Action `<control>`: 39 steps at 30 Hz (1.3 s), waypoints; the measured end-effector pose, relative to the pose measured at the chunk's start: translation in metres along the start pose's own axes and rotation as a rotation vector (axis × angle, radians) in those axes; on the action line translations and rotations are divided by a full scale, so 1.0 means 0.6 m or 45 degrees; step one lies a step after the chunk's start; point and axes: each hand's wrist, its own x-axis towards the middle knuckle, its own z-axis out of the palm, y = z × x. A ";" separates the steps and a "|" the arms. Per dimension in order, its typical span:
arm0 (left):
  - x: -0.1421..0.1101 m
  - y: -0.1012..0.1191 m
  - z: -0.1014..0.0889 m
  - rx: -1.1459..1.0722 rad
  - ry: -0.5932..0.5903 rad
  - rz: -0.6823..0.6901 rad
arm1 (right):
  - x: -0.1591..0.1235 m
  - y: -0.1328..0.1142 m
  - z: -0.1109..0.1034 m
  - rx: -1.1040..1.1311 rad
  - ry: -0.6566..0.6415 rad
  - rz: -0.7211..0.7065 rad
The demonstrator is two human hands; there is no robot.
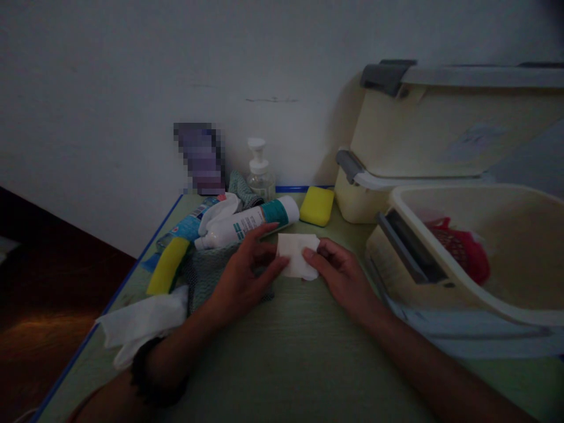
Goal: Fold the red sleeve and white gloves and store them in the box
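Note:
A small white folded tissue (294, 249) is held up above the table between my two hands; it could also be paper or thin cloth. My left hand (251, 264) grips its left edge, thumb in front and other fingers partly behind, the index finger stretched out above. On the right edge, my right hand (341, 267) pinches it between thumb and fingers. Just behind my left hand lies a white bottle (247, 226) with a green band, on its side. Beneath that hand and wrist is a grey-green cloth (200, 273).
To the left are a yellow sponge (170, 264), white gloves or cloths (145, 320) and a blue packet (189, 223). Against the wall stand a pump bottle (261, 170) and a pixelated panel (202, 158). Another yellow sponge (317, 205) lies near cream bins (388, 252), one holding something red (462, 252).

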 end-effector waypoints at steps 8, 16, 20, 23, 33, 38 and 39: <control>0.010 -0.001 -0.006 -0.216 0.012 -0.227 | 0.000 0.001 -0.001 -0.147 -0.024 -0.073; 0.011 0.000 -0.010 -0.134 0.042 -0.204 | 0.005 0.009 -0.001 -0.043 0.085 -0.059; 0.010 0.004 -0.008 -0.115 0.029 -0.214 | 0.004 0.006 -0.001 -0.020 0.143 -0.017; 0.010 0.006 -0.008 -0.159 0.058 -0.260 | 0.004 0.000 -0.003 -0.052 0.118 0.009; 0.015 0.005 -0.010 -0.301 0.173 -0.367 | 0.006 0.005 -0.003 -0.021 -0.030 -0.032; 0.014 0.010 -0.009 -0.286 0.142 -0.395 | 0.008 0.004 -0.004 -0.028 0.040 -0.032; 0.014 0.011 -0.008 -0.279 0.134 -0.387 | 0.008 0.004 -0.004 -0.022 0.041 -0.025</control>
